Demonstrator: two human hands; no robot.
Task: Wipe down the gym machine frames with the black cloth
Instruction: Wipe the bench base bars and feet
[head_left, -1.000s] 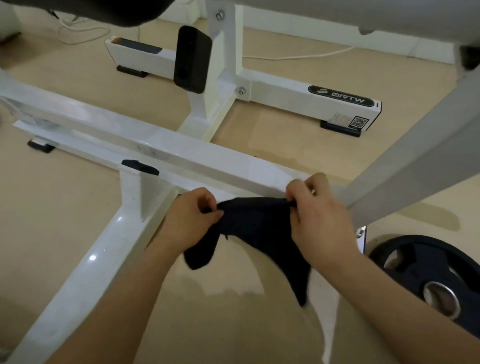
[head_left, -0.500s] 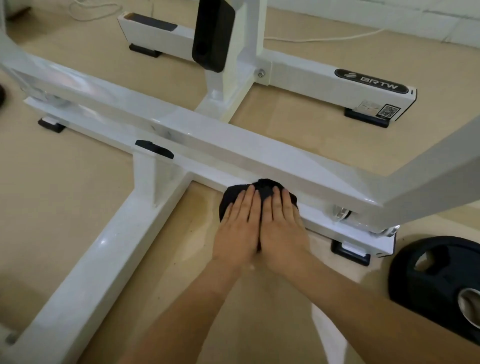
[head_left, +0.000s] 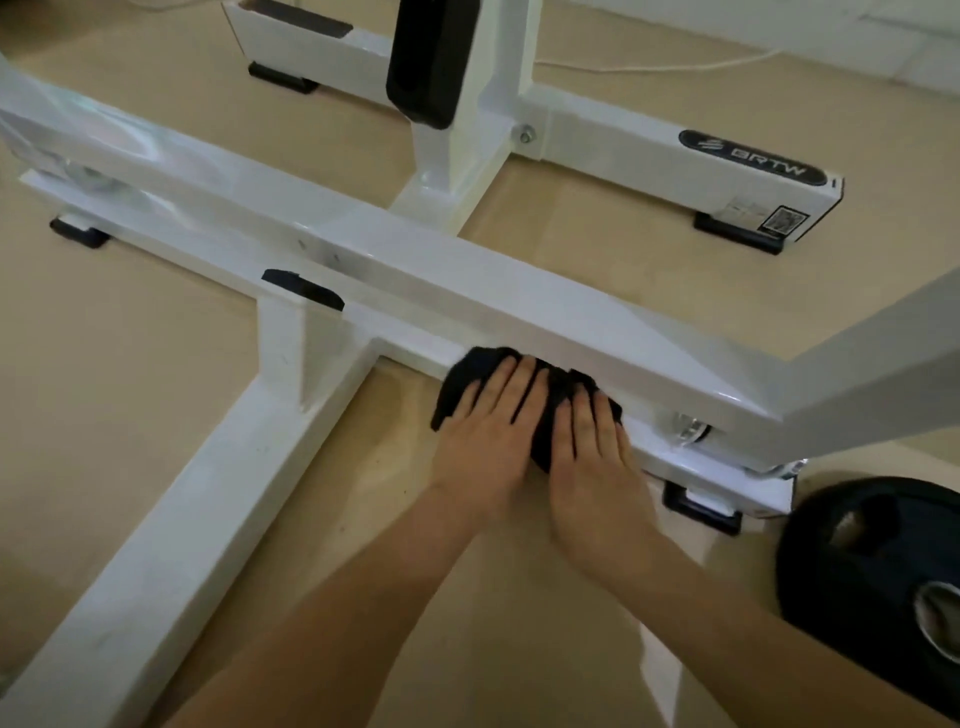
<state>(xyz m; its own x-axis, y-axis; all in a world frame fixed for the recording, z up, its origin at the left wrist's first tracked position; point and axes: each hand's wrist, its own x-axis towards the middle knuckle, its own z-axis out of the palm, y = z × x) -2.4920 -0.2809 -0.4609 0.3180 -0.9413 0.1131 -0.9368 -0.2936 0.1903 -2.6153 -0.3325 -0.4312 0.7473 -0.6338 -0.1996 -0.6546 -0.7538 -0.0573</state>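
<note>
The soft, crumpled black cloth (head_left: 470, 370) lies bunched on the glossy white square-tube frame rail (head_left: 410, 347). My left hand (head_left: 488, 434) and right hand (head_left: 592, 454) press it flat-palmed, fingers straight, side by side, gripping nothing. A round black rubber weight plate (head_left: 872, 566) lies right of the rail.

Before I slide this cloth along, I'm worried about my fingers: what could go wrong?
Your left hand and right hand press the black cloth flat on the base rail, fingers close to the upper beam; sliding could jam them there. The weight plate lies beside your right forearm; a rightward stroke might hit it.
</note>
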